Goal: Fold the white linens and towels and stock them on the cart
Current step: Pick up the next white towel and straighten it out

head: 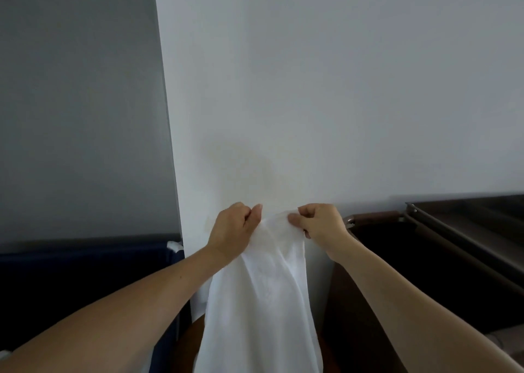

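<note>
From the head camera, both hands are raised before a smooth pale wall. The left hand and right hand each pinch the top edge of a thin white linen between thumb and curled fingers (close together). The soft, creased cloth hangs down between the forearms. A dark brown cart with a metal rail stands at right.

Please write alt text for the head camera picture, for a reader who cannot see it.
The left hand and the right hand, both bare, pinch the top edge of a white linen cloth, which hangs down before a pale wall. A dark brown cart stands at the right.
</note>
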{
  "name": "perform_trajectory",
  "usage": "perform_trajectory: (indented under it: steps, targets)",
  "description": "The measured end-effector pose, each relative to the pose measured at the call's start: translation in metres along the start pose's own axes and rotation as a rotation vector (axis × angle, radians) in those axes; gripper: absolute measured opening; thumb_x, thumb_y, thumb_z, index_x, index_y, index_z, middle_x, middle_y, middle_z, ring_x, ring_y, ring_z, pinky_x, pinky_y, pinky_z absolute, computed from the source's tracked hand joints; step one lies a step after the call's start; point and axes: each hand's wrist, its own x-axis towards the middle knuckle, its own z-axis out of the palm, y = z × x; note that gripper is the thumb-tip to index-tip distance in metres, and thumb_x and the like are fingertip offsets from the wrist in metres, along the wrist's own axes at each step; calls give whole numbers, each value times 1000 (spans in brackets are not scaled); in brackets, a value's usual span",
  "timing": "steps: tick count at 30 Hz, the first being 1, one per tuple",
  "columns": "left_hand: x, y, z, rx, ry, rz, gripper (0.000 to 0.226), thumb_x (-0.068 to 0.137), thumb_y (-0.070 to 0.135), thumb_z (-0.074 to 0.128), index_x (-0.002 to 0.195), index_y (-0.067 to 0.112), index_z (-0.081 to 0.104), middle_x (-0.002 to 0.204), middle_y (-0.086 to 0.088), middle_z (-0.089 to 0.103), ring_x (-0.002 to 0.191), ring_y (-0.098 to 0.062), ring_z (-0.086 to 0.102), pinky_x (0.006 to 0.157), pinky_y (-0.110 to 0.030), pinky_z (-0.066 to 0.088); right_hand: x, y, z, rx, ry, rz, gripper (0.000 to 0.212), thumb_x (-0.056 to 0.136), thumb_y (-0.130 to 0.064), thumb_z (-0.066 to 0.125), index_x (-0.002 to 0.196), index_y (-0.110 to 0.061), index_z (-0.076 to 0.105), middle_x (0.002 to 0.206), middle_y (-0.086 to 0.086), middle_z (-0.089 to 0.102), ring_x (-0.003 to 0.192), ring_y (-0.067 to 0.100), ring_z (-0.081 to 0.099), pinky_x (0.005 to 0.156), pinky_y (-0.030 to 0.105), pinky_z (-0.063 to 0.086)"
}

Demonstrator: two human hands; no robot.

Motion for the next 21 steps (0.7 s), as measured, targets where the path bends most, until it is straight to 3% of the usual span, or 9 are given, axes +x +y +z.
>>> perform_trajectory:
  steps: [3, 5, 7, 12, 15, 18, 21]
  targets:
    - [3, 11, 8, -42, -48, -2, 54, 102, 46, 38, 58, 16, 30, 57, 3, 36, 52, -10, 33, 50, -22, 29, -5, -2, 9, -86, -118, -20, 26, 89, -22, 72, 64, -23, 66, 44, -15, 55, 41, -4, 49, 47, 9, 38]
    - [3, 18, 14, -46, -50, 26, 52, 101, 47, 37, 58, 19, 32, 58, 7, 38, 52, -7, 37, 53, -19, 34, -8, -4, 12, -116, -171, -34, 36, 93, -27, 67, 63, -6, 65, 47, -9, 48, 42, 3, 40, 46, 12, 32]
    - [4, 21, 18, -49, -26, 48, 49, 101, 47, 35, 58, 23, 34, 59, 10, 40, 53, -5, 39, 54, -17, 35, -9, -6, 13, -103, -204, -38, 39, 95, -25, 62, 76, 9, 60, 55, 0, 46, 52, 11, 38, 54, 21, 32]
    - [10, 22, 22, 24, 13, 45, 50, 103, 45, 32, 59, 22, 32, 61, 8, 40, 54, -7, 41, 51, -20, 27, -17, -8, 11, 26, -215, -35, 31, 94, -14, 56, 84, 16, 58, 66, 10, 50, 65, 20, 43, 68, 34, 36]
    - [9, 21, 27, 26, 35, 7, 51, 103, 46, 32, 59, 20, 34, 62, 6, 41, 55, -8, 42, 51, -20, 28, -21, -7, 13, 108, -257, -17, 31, 87, -18, 58, 70, 8, 54, 66, 9, 48, 65, 19, 44, 68, 34, 36]
    - [6, 23, 30, -33, 41, -12, 53, 103, 43, 37, 56, 19, 32, 55, 9, 38, 48, -6, 38, 47, -17, 29, -21, -3, 14, -60, -226, -69, 37, 90, -22, 66, 59, -10, 48, 60, 5, 41, 60, 17, 38, 59, 28, 31]
    - [5, 24, 28, -189, -42, -81, 55, 101, 41, 46, 54, 18, 29, 49, 11, 31, 43, -5, 35, 45, -15, 30, -19, 3, 8, -125, -192, -103, 45, 91, -22, 66, 52, -16, 45, 55, -1, 38, 56, 14, 34, 56, 28, 29]
